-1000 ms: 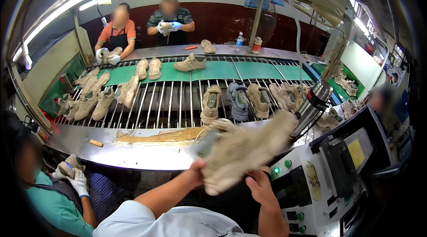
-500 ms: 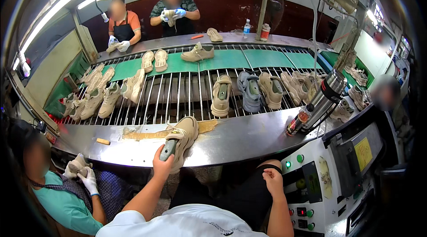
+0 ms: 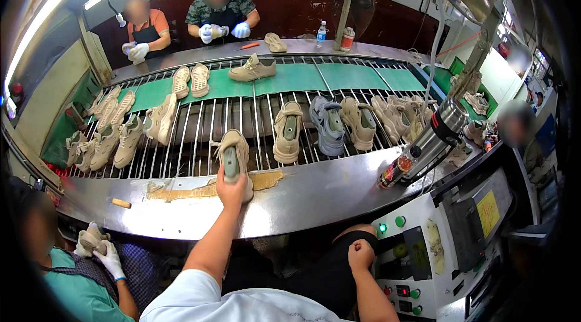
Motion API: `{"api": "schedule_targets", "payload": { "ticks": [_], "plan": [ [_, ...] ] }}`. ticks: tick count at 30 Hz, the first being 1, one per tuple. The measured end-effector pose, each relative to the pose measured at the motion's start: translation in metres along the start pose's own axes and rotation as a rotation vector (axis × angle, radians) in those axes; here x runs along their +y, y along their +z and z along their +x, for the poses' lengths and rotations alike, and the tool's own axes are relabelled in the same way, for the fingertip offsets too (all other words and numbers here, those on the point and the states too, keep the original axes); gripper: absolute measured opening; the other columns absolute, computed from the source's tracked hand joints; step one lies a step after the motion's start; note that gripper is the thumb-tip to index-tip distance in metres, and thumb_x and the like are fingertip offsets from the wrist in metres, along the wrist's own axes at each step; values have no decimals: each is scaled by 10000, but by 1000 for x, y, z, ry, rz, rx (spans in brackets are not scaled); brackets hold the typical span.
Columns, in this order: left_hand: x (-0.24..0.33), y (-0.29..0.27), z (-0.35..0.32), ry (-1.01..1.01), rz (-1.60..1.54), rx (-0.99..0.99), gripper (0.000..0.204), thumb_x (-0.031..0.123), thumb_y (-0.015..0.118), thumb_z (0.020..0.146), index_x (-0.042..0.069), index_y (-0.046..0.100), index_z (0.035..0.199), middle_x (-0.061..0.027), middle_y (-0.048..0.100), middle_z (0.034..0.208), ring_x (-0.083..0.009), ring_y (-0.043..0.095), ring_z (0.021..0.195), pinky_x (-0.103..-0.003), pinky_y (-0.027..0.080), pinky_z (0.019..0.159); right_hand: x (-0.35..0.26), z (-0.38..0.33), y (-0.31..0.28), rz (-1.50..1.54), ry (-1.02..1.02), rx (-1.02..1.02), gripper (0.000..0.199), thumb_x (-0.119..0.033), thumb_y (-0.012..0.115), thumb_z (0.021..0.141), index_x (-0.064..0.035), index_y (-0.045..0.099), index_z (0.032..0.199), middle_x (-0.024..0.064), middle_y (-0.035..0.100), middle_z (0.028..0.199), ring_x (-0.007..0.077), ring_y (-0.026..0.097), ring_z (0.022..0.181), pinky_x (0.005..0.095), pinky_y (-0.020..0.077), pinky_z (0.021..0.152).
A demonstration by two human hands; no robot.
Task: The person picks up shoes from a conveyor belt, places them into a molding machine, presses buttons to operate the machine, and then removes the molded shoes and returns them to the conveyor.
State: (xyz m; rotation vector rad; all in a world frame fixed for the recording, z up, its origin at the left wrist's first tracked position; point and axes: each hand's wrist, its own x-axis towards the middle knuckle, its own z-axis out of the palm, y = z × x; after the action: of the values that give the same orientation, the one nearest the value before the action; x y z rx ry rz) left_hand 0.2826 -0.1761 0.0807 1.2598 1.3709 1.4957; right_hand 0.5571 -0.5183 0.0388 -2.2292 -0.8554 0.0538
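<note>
The person's left hand (image 3: 232,188) is reaching out over the shiny metal ledge (image 3: 315,192) and holding a tan sneaker (image 3: 233,159). The fingers are wrapping around the heel end of the shoe, and the shoe is sitting with its toe on the metal rods of the conveyor (image 3: 200,134) and its heel at the ledge. A grey-green form (image 3: 231,163) is sticking up inside the shoe.

The right hand (image 3: 361,255) is resting low, near the person's dark lap, next to the white control box (image 3: 436,249) with green buttons. Its fingers are curling in to make a loose fist, and it is holding nothing.

More shoes are lying on the rods. A tan shoe with a grey-green form (image 3: 288,131) is sitting just to the right of the held one, and a grey shoe (image 3: 327,125) is lying beside that. A bunch of tan shoes (image 3: 109,134) is lying on the left side. A strip of tan scrap (image 3: 206,189) is lying on the ledge, touching the held shoe's heel end.

A silver flask (image 3: 433,140) and a spray can (image 3: 394,171) are leaning at the right end of the ledge.

Across the belt, two people in aprons are wearing white gloves (image 3: 224,30). At the lower left, another person's gloved hands (image 3: 100,246) are holding something pale.
</note>
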Motion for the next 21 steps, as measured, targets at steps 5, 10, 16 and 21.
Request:
{"api": "schedule_targets", "payload": {
  "ticks": [5, 10, 16, 21],
  "plan": [
    [-9, 58, 64, 21, 200, -91, 680, 222, 777, 691, -11, 544, 1285, -186, 590, 1263, -280, 578, 1156, -343, 433, 989, -4, 1, 6, -86, 9, 2, 93, -99, 640, 689, -86, 563, 639, 72, 540, 589, 305, 549, 547, 408, 447, 517],
    [-28, 81, 87, 108, 114, -175, 718, 222, 777, 694, 6, 508, 1324, -181, 548, 1308, -299, 518, 1232, -357, 391, 1038, -10, 8, 15, -121, -6, -28, 104, -104, 650, 671, -92, 556, 630, 72, 530, 579, 300, 540, 537, 405, 440, 510],
    [-54, 49, 110, 240, 212, -447, 779, 342, 769, 761, 19, 431, 1384, -200, 459, 1390, -330, 408, 1322, -389, 307, 1109, 13, 2, 11, -211, 265, -254, 227, -103, 678, 708, -89, 656, 934, 79, 640, 832, 220, 636, 770, 353, 504, 678],
    [-83, -68, 220, 72, 170, 297, 664, 311, 698, 859, -53, 418, 1338, -218, 446, 1369, -317, 435, 1263, -383, 327, 1069, 5, 1, 18, -201, 80, -17, 41, -25, 593, 673, -29, 558, 695, 96, 501, 602, 224, 516, 540, 345, 422, 533]
  ]
}}
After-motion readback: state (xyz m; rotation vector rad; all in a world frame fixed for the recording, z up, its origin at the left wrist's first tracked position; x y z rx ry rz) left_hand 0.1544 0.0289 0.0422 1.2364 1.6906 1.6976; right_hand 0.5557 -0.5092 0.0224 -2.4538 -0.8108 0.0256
